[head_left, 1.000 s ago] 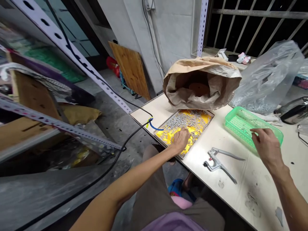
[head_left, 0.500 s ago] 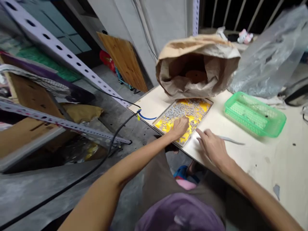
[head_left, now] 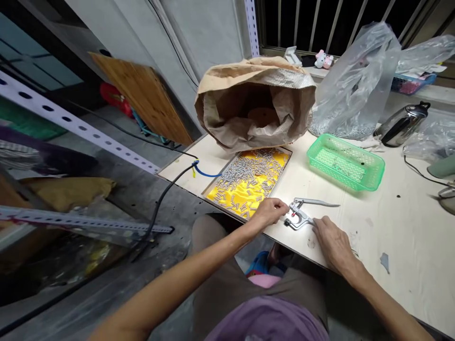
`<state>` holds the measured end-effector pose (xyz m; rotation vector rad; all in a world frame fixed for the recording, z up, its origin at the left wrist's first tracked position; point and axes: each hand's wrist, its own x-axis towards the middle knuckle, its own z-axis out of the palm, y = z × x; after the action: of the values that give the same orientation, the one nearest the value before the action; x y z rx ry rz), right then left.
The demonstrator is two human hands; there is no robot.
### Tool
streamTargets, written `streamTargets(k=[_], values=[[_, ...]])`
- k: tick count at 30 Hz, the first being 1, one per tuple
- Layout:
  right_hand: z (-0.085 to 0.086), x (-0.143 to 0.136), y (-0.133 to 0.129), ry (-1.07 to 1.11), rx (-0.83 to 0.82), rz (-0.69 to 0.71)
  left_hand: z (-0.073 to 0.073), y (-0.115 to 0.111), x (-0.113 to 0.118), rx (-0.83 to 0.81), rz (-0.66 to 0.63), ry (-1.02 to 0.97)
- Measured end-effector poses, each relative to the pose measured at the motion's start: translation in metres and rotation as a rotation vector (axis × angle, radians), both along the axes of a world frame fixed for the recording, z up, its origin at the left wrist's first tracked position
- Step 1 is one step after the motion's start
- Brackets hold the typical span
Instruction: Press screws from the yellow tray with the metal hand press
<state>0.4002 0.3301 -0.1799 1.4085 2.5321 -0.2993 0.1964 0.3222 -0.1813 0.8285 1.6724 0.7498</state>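
Moved off the tray [head_left: 283, 169] of metal pieces [head_left: 249, 168]: left hand [head_left: 269, 211], grip pinched closed beside the pliers [head_left: 303, 219], contents too small to tell. Keep clear of the open mouth; steady the lower handle with right hand [head_left: 332, 240], closure unclear. Flat on table [head_left: 355, 208]: silver body, red part, 2 splayed handles.

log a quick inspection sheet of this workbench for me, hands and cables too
Surface: pale tabletop with dark specks, smudges and a grey flake
Work things: hand tool beside a yellow-lined tray of small metal parts
Clutter: open paper sack, plastic bag, green basket, kettle
Left hand: fingers pinched by the tool's head, contents unclear
Right hand: on the tool's lower handle
Cables: black cable over the table edge, blue strand reaching the tray
Surroundings: barred window, wooden board leaning; spills, nothing seen
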Motion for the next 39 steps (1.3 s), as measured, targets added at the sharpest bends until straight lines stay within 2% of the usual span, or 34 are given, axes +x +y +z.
streamTargets(k=[3,6,16,22,26,30,35,39], values=[[-0.002,0.001,0.003,0.025,-0.028,0.03,-0.014,0.004,0.01,0.019,-0.056,0.096],[-0.003,0.004,0.007,0.04,-0.042,0.046,-0.022,0.004,0.012,0.026,-0.107,0.189],[-0.01,0.011,0.01,0.095,-0.054,0.116,-0.016,-0.005,0.015,-0.096,-0.178,0.248],[-0.016,0.014,0.011,0.102,-0.043,0.146,-0.023,-0.009,0.015,-0.097,-0.199,0.272],[-0.014,0.013,0.01,0.085,-0.038,0.157,-0.028,-0.008,0.014,-0.08,-0.247,0.351],[-0.013,0.012,0.008,0.086,-0.012,0.17,-0.022,-0.004,0.014,-0.113,-0.323,0.374],[-0.018,0.015,0.005,0.143,0.037,0.189,-0.012,0.0,0.015,-0.21,-0.39,0.343],[-0.025,0.018,0.004,0.185,0.082,0.21,-0.016,-0.004,0.012,-0.229,-0.364,0.285]])
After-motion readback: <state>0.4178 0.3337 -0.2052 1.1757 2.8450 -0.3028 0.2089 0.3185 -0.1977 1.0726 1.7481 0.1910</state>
